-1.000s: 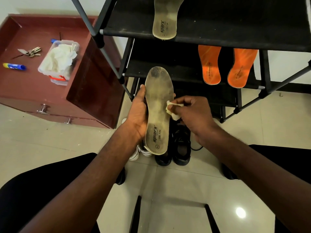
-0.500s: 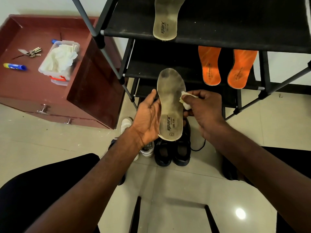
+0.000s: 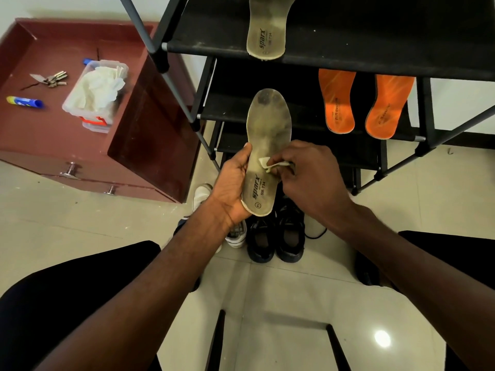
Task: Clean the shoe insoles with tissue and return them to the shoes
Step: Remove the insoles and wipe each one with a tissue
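Note:
My left hand [image 3: 233, 187] grips a dirty grey Sparx insole [image 3: 267, 135] by its heel end, toe pointing away from me. My right hand [image 3: 308, 180] pinches a small folded tissue [image 3: 267, 164] and presses it on the middle of that insole. A matching grey insole [image 3: 267, 28] lies on the top shelf of the black shoe rack [image 3: 375, 36]. Two orange insoles [image 3: 336, 100] [image 3: 388, 105] rest on the shelf below. A pair of black shoes [image 3: 276, 236] stands on the floor under my hands, beside a white shoe [image 3: 235, 234].
A red-brown drawer cabinet [image 3: 139, 145] stands left of the rack. On it are a clear box of tissues [image 3: 96, 92], keys [image 3: 51, 79] and a blue and yellow tube [image 3: 24, 101]. My black-clad knees fill the lower corners. Black stool legs [image 3: 217, 341] show below.
Both hands and the insole shifted right and away, then back slightly. The tissue moved from the insole's right edge onto its middle surface.

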The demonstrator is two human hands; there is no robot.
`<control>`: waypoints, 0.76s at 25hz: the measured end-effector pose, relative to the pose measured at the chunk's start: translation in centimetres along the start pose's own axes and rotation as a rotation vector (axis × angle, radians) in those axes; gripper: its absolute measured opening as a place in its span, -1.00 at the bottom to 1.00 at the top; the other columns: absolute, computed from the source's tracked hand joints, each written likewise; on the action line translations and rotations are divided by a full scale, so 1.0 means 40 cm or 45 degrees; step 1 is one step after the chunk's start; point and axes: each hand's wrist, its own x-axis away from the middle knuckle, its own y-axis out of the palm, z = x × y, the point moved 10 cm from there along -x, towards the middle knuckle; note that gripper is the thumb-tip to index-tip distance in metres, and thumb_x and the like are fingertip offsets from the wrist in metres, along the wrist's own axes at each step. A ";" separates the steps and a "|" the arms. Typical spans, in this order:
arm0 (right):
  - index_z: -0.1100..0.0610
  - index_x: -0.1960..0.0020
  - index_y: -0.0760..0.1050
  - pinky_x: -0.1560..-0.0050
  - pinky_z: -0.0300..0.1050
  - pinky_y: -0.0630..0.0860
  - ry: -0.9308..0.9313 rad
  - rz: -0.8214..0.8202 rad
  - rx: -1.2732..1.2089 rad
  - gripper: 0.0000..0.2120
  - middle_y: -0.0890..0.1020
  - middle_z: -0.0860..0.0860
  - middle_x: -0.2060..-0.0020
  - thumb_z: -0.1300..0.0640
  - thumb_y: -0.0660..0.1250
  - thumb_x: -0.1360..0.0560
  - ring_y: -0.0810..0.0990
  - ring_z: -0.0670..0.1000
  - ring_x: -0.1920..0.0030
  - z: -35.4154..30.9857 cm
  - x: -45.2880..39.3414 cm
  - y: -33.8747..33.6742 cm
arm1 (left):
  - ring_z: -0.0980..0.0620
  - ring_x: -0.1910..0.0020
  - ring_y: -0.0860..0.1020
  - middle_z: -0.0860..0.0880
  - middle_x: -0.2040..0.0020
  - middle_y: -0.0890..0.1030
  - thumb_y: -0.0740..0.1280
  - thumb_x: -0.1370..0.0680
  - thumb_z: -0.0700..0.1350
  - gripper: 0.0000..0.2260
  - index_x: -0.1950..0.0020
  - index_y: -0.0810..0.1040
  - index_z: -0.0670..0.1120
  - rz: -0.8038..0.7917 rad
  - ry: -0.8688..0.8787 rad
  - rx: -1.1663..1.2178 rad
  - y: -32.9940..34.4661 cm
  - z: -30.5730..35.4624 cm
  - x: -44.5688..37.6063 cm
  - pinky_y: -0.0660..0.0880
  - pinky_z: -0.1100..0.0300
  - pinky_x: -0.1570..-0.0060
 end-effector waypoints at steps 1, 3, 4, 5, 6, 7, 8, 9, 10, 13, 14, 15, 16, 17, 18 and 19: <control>0.13 -0.06 0.72 0.00 0.01 0.65 -0.036 -0.043 0.000 -0.82 0.70 -0.01 0.04 0.28 0.47 -0.49 0.66 -0.01 0.06 -0.016 0.011 0.008 | -0.06 -0.01 0.63 -0.15 -0.06 0.68 0.14 -0.73 0.11 -0.56 -0.28 0.61 -0.21 -0.007 -0.010 0.014 -0.002 0.002 -0.002 0.52 0.08 -0.20; 0.12 -0.07 0.71 0.02 0.04 0.64 -0.131 -0.190 -0.009 -0.79 0.69 -0.01 0.06 0.29 0.48 -0.46 0.63 0.00 0.06 -0.065 0.053 0.042 | -0.10 -0.08 0.61 -0.19 -0.15 0.65 0.15 -0.72 0.14 -0.50 -0.34 0.58 -0.26 -0.005 -0.038 0.038 -0.008 0.005 -0.003 0.45 0.04 -0.24; 0.11 -0.08 0.71 0.04 0.04 0.63 -0.169 -0.263 -0.008 -0.78 0.67 -0.01 0.06 0.28 0.49 -0.46 0.62 0.01 0.05 -0.086 0.074 0.057 | -0.12 -0.10 0.60 -0.21 -0.18 0.64 0.14 -0.71 0.14 -0.47 -0.37 0.56 -0.27 -0.003 -0.044 0.040 -0.011 0.005 -0.004 0.45 0.03 -0.23; 0.12 -0.10 0.70 0.05 0.05 0.62 -0.184 -0.301 0.021 -0.76 0.65 0.00 0.05 0.28 0.49 -0.45 0.61 0.02 0.04 -0.095 0.082 0.063 | -0.11 -0.10 0.61 -0.20 -0.16 0.65 0.14 -0.71 0.14 -0.48 -0.37 0.56 -0.26 -0.002 -0.049 0.033 -0.012 0.001 -0.004 0.48 0.03 -0.21; 0.13 -0.13 0.68 0.04 0.04 0.62 -0.172 -0.280 0.074 -0.74 0.64 0.01 0.02 0.27 0.50 -0.46 0.60 0.04 0.03 -0.089 0.071 0.054 | -0.09 -0.07 0.62 -0.17 -0.11 0.67 0.15 -0.72 0.13 -0.51 -0.32 0.60 -0.24 -0.002 -0.052 0.026 -0.010 -0.004 -0.004 0.52 0.04 -0.18; 0.14 -0.15 0.67 0.03 0.02 0.62 -0.135 -0.201 0.134 -0.74 0.63 0.04 -0.01 0.27 0.50 -0.46 0.61 0.06 0.01 -0.068 0.047 0.033 | -0.07 -0.01 0.64 -0.14 -0.04 0.69 0.15 -0.72 0.11 -0.56 -0.24 0.65 -0.21 -0.005 -0.047 0.021 -0.003 -0.008 -0.004 0.55 0.06 -0.14; 0.16 -0.14 0.67 0.03 -0.03 0.60 -0.090 -0.096 0.168 -0.76 0.64 0.06 -0.02 0.27 0.49 -0.47 0.62 0.08 0.02 -0.045 0.022 0.001 | -0.05 0.04 0.66 -0.11 0.02 0.69 0.15 -0.73 0.08 -0.59 -0.16 0.67 -0.18 -0.008 -0.034 0.013 0.007 -0.011 -0.002 0.58 0.08 -0.10; 0.18 -0.12 0.68 0.04 -0.09 0.57 -0.051 -0.021 0.156 -0.79 0.65 0.08 -0.02 0.27 0.48 -0.48 0.64 0.09 0.04 -0.031 0.005 -0.025 | -0.03 0.07 0.67 -0.10 0.05 0.70 0.15 -0.73 0.07 -0.60 -0.13 0.68 -0.17 -0.007 -0.017 0.004 0.011 -0.013 -0.002 0.60 0.09 -0.09; 0.18 -0.10 0.68 0.04 -0.13 0.55 -0.020 -0.009 0.127 -0.80 0.66 0.08 -0.01 0.28 0.48 -0.48 0.65 0.07 0.05 -0.022 -0.001 -0.032 | -0.03 0.07 0.68 -0.10 0.05 0.71 0.16 -0.73 0.06 -0.61 -0.12 0.68 -0.17 -0.005 -0.010 0.007 0.011 -0.014 -0.004 0.59 0.09 -0.12; 0.14 -0.10 0.70 -0.03 -0.05 0.64 -0.059 -0.251 0.035 -0.78 0.67 0.04 0.00 0.29 0.48 -0.47 0.64 0.02 0.04 -0.069 0.055 0.035 | -0.10 -0.07 0.63 -0.18 -0.13 0.65 0.17 -0.72 0.10 -0.55 -0.28 0.62 -0.24 -0.006 -0.038 0.065 0.000 -0.006 0.001 0.45 0.01 -0.38; 0.13 -0.09 0.71 0.01 0.00 0.65 -0.090 -0.315 -0.009 -0.78 0.67 0.03 0.03 0.29 0.48 -0.46 0.64 0.01 0.07 -0.088 0.075 0.050 | -0.12 -0.11 0.62 -0.21 -0.18 0.63 0.16 -0.72 0.11 -0.51 -0.36 0.57 -0.26 -0.002 -0.049 0.074 -0.008 -0.008 -0.002 0.44 0.00 -0.38; 0.13 -0.08 0.71 0.05 0.02 0.65 -0.105 -0.334 -0.022 -0.79 0.67 0.02 0.05 0.29 0.48 -0.46 0.64 0.01 0.09 -0.091 0.078 0.053 | -0.12 -0.12 0.62 -0.22 -0.19 0.63 0.15 -0.72 0.12 -0.49 -0.39 0.54 -0.27 0.004 -0.053 0.071 -0.014 -0.007 -0.004 0.46 0.00 -0.35; 0.14 -0.07 0.71 0.06 0.02 0.65 -0.103 -0.294 -0.010 -0.79 0.68 0.03 0.05 0.29 0.49 -0.45 0.64 0.02 0.10 -0.076 0.062 0.046 | -0.11 -0.09 0.63 -0.20 -0.15 0.65 0.15 -0.73 0.11 -0.51 -0.35 0.57 -0.27 0.013 -0.048 0.081 -0.015 -0.005 -0.003 0.49 0.01 -0.29; 0.16 -0.06 0.70 0.04 0.02 0.66 -0.088 -0.211 0.010 -0.80 0.68 0.04 0.05 0.30 0.49 -0.46 0.65 0.02 0.09 -0.059 0.041 0.028 | -0.09 -0.03 0.66 -0.17 -0.07 0.68 0.15 -0.73 0.09 -0.54 -0.26 0.63 -0.26 0.013 -0.039 0.101 -0.014 -0.004 -0.004 0.54 0.03 -0.21; 0.17 -0.05 0.70 0.03 0.01 0.66 -0.060 -0.130 0.011 -0.82 0.69 0.04 0.04 0.30 0.49 -0.46 0.66 0.01 0.09 -0.047 0.023 0.008 | -0.08 0.03 0.68 -0.15 0.00 0.70 0.15 -0.73 0.07 -0.57 -0.17 0.66 -0.23 0.012 -0.029 0.114 -0.011 -0.003 -0.008 0.59 0.04 -0.13; 0.16 -0.04 0.70 0.02 -0.01 0.67 -0.031 -0.080 -0.011 -0.83 0.70 0.03 0.04 0.31 0.49 -0.47 0.67 -0.02 0.08 -0.041 0.018 -0.002 | -0.08 0.06 0.70 -0.15 0.02 0.71 0.15 -0.73 0.07 -0.58 -0.15 0.67 -0.21 0.020 -0.030 0.121 -0.007 -0.005 -0.009 0.63 0.06 -0.07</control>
